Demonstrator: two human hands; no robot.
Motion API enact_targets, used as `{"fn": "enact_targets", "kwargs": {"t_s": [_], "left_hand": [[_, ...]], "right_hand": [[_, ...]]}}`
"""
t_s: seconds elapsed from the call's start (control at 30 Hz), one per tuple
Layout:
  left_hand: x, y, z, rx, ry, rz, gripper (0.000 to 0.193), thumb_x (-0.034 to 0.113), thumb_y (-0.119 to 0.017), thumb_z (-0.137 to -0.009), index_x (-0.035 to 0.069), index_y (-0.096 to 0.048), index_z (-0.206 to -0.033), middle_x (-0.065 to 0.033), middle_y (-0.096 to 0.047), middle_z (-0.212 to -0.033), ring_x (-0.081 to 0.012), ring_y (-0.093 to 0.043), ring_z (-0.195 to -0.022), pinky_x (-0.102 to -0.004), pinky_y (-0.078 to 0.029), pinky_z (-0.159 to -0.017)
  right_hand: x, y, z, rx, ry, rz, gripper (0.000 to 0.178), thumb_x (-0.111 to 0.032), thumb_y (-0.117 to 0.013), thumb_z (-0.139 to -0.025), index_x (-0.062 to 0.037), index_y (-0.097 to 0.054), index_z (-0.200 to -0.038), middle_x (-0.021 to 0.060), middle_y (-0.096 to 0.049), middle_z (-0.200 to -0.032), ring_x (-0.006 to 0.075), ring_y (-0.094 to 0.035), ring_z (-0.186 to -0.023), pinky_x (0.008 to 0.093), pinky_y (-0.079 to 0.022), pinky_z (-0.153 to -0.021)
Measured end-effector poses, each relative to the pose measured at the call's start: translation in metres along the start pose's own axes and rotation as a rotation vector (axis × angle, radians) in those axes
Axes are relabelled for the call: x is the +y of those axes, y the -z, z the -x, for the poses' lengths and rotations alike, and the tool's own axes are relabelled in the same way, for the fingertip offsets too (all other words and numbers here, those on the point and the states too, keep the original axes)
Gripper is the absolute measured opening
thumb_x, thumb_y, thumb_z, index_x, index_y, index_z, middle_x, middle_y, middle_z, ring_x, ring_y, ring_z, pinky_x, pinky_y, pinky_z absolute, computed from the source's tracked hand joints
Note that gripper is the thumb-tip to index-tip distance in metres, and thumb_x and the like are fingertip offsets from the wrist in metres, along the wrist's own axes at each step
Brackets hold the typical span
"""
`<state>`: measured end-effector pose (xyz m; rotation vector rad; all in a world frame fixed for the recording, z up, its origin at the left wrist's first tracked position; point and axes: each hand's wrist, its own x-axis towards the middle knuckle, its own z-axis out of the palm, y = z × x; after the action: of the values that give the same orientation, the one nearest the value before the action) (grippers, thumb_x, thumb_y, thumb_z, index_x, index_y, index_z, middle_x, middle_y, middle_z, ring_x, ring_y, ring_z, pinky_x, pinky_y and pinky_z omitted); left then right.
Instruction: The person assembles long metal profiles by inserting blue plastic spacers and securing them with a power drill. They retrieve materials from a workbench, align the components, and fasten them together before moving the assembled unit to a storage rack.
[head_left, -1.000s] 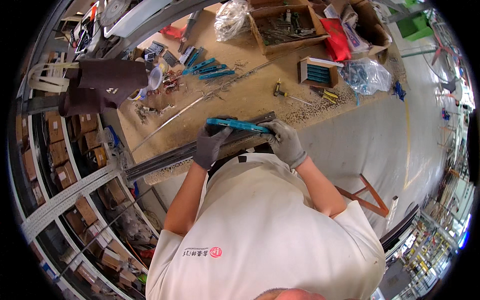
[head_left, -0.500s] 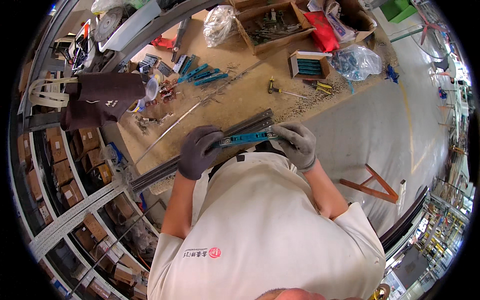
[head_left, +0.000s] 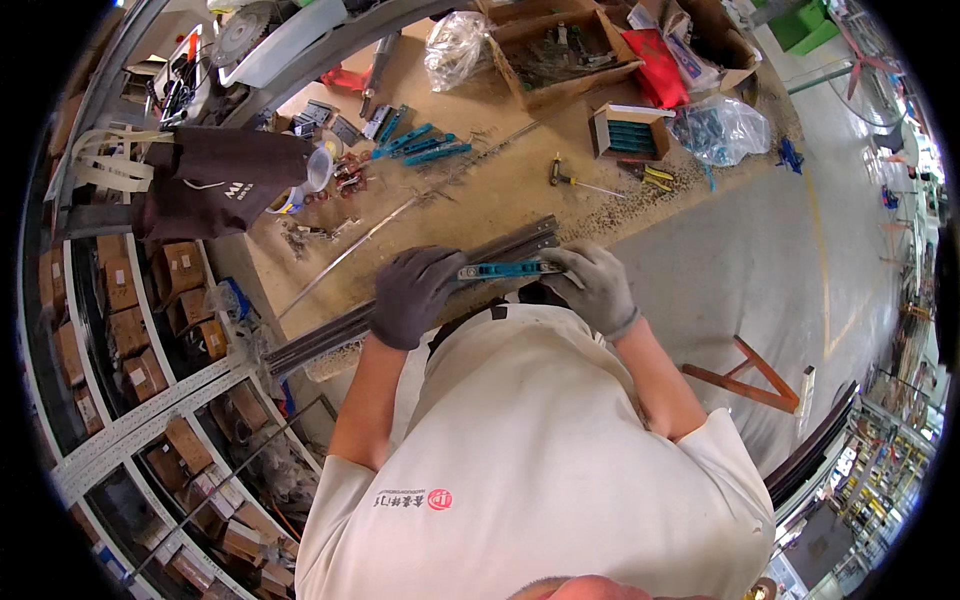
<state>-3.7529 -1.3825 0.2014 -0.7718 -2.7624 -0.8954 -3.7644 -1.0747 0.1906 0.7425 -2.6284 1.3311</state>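
The left hand [head_left: 413,297] and the right hand [head_left: 598,288] both wear gray gloves. They hold one blue bar [head_left: 510,270] between them, one hand at each end. The grip of each hand is closed, with the fingers pinched on the bar's end. The bar is in front of the person's belly, by the near edge of the counter [head_left: 480,215]. Long dark rails [head_left: 335,332] lie along that edge; I cannot tell how many.

Two open boxes on the counter show what is in them. The small box [head_left: 662,140] has more blue bars inside, in a stack, too small to count. The big brown box [head_left: 585,84] has a messy heap of metal bits [head_left: 568,48], too many to count. Between those two boxes and a third box [head_left: 738,62] lies one red packet [head_left: 655,68].

There are two crinkly clear bags. One [head_left: 725,130] is beside the small box and has something bluish in it. The other [head_left: 458,50] is left of the big box.

Four loose blue bars [head_left: 437,153] lie together on the left side, as far as I can count. One round clear tub [head_left: 318,170] is near them. One screwdriver [head_left: 590,186] and one pair of pliers [head_left: 657,178] lie below the small box.
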Motion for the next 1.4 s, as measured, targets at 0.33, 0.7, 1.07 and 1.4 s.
{"fn": "enact_targets", "kwargs": {"t_s": [0.33,0.7,1.07,1.4], "left_hand": [[-0.047,-0.183,0.025,-0.432,0.291,0.076,0.033,0.022,-0.066,-0.093,0.005,-0.068,-0.121,-0.0230,-0.068,-0.116,-0.0410,-0.065,-0.110,-0.0504,-0.052,-0.093],[-0.095,-0.258,0.013,-0.330,0.416,-0.071,0.032,0.026,-0.069,-0.092,0.008,-0.069,-0.118,-0.0190,-0.065,-0.113,-0.0385,-0.063,-0.106,-0.0499,-0.052,-0.092],[-0.112,-0.227,0.007,-0.252,0.307,-0.063,0.034,0.033,-0.071,-0.090,0.011,-0.069,-0.116,-0.0139,-0.066,-0.105,-0.0350,-0.063,-0.102,-0.0492,-0.051,-0.088],[-0.328,-0.150,-0.090,0.093,0.503,-0.513,0.026,0.015,-0.058,-0.093,0.010,-0.068,-0.116,-0.0136,-0.068,-0.115,-0.0341,-0.067,-0.106,-0.0497,-0.054,-0.084]], "right_hand": [[0.118,-0.104,0.070,-0.249,-0.363,0.192,0.036,-0.021,-0.074,-0.088,-0.0145,-0.069,-0.123,0.0140,-0.067,-0.112,0.0360,-0.067,-0.103,0.0469,-0.056,-0.088],[0.147,-0.052,0.168,-0.383,-0.716,0.257,0.044,-0.024,-0.072,-0.092,-0.0135,-0.065,-0.135,0.0146,-0.068,-0.123,0.0329,-0.071,-0.097,0.0436,-0.057,-0.086],[0.186,-0.075,0.215,-0.322,-0.856,0.231,0.040,-0.030,-0.073,-0.090,-0.0087,-0.072,-0.124,0.0181,-0.073,-0.117,0.0355,-0.072,-0.102,0.0441,-0.057,-0.093],[0.191,-0.040,0.309,-0.343,-1.151,0.254,0.039,-0.034,-0.074,-0.087,-0.0119,-0.075,-0.120,0.0164,-0.077,-0.107,0.0352,-0.074,-0.100,0.0443,-0.059,-0.089]]}}
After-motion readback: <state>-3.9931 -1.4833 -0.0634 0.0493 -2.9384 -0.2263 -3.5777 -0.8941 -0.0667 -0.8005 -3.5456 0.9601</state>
